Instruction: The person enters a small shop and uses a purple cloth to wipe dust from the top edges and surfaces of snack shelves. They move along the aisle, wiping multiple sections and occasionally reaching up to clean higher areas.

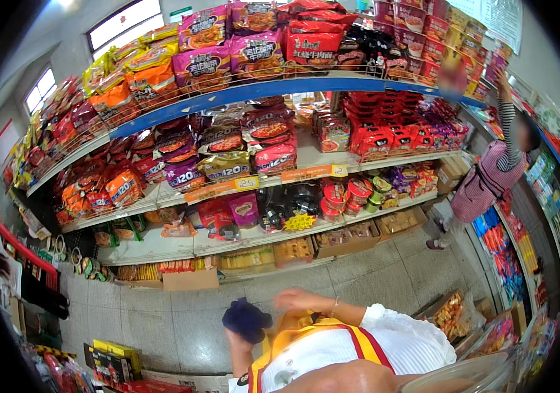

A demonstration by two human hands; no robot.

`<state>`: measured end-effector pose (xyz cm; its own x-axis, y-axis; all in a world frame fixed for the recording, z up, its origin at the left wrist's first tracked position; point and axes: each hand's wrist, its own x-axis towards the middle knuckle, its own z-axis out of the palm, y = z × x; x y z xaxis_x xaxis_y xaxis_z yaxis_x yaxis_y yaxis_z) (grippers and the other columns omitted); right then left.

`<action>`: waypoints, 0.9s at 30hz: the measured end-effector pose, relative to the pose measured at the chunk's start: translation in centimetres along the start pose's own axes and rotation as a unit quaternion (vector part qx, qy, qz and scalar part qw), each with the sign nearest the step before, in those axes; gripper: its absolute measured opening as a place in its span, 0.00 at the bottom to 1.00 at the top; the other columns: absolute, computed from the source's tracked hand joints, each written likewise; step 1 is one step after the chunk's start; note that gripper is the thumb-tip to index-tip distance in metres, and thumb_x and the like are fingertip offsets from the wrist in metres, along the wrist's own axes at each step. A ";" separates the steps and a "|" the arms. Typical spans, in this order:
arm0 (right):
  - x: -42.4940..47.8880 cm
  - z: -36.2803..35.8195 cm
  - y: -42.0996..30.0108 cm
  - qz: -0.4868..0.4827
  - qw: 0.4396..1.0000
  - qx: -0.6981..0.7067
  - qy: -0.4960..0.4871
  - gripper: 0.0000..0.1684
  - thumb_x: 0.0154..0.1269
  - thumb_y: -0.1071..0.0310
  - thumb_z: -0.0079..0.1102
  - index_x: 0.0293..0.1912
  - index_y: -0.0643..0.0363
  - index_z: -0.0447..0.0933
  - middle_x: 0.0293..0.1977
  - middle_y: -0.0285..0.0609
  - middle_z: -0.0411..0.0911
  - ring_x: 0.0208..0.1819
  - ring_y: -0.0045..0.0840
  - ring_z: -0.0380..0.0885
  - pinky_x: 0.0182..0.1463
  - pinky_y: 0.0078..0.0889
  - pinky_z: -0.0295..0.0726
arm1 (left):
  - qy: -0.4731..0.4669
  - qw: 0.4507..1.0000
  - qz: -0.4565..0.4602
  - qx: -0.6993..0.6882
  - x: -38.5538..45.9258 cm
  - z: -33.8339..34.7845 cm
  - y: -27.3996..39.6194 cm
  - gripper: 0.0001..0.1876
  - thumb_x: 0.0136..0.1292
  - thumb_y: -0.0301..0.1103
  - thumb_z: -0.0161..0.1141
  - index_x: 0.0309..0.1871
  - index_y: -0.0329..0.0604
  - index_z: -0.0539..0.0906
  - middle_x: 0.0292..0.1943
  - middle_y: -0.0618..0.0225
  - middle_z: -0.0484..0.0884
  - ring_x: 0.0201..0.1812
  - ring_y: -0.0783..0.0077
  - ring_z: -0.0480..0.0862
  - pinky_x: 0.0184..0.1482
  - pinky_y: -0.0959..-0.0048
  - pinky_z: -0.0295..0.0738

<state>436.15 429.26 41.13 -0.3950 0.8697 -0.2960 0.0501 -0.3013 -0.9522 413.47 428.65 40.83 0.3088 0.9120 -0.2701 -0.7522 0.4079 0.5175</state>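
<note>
A dark blue cloth (246,320) is bunched over my left hand (238,341), at the lower middle of the view; the cloth hides most of the fingers. Just to its right, my right hand (295,298) is held in front of my yellow apron with nothing visible in it, slightly blurred, its fingers partly curled. Neither hand touches the shelves. Beyond them stands a long shelf unit (260,99) with packets of instant noodles (256,55) on the top, more packets (226,169) on the middle level, and noodle bowls (333,191) lower down.
Open cardboard boxes (190,279) of packaged snacks line the shelf's foot. At the right, a person (489,172) in a checked apron reaches up to noodle cups (498,58). Cartons (113,361) stand at lower left, and a box of snacks (449,314) at lower right. Tiled floor (162,324) lies between.
</note>
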 end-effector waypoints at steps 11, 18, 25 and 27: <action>-4.6 -7.7 -4.0 0.040 0.952 0.304 -0.008 0.36 0.70 0.41 0.49 0.69 0.49 0.59 0.61 0.39 0.67 0.58 0.27 0.71 0.57 0.38 0.78 | -0.129 0.738 0.057 0.659 4.8 13.5 -6.1 0.17 0.60 0.32 0.52 0.52 0.38 0.78 0.43 0.52 0.82 0.43 0.53 0.82 0.45 0.61 0.77; -7.0 -10.3 -3.1 0.033 0.852 0.522 0.027 0.34 0.73 0.40 0.38 0.63 0.56 0.69 0.57 0.41 0.76 0.60 0.36 0.74 0.65 0.42 0.70 | -0.183 0.631 0.109 0.746 5.8 16.2 -9.2 0.16 0.59 0.36 0.55 0.45 0.32 0.78 0.40 0.45 0.81 0.43 0.44 0.80 0.47 0.54 0.74; -6.2 -10.9 0.2 0.145 0.895 0.419 0.040 0.20 0.73 0.47 0.44 0.56 0.44 0.70 0.53 0.45 0.76 0.57 0.38 0.74 0.57 0.71 0.69 | -0.025 0.663 0.246 0.707 8.3 15.7 -6.0 0.11 0.57 0.30 0.55 0.41 0.35 0.77 0.39 0.50 0.79 0.42 0.44 0.77 0.45 0.56 0.74; -5.8 -8.4 -3.4 0.172 0.863 0.475 0.033 0.21 0.70 0.50 0.49 0.57 0.47 0.72 0.52 0.46 0.78 0.55 0.39 0.75 0.58 0.60 0.72 | -0.061 0.601 0.219 0.766 6.9 17.9 -3.4 0.11 0.55 0.31 0.57 0.40 0.36 0.77 0.37 0.53 0.78 0.42 0.48 0.77 0.45 0.56 0.74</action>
<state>446.00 428.52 45.41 -0.4514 0.6764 -0.5820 -0.6325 -0.7026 -0.3260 428.53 434.31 51.77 0.3868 0.9050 0.1773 0.6134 -0.3960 0.6833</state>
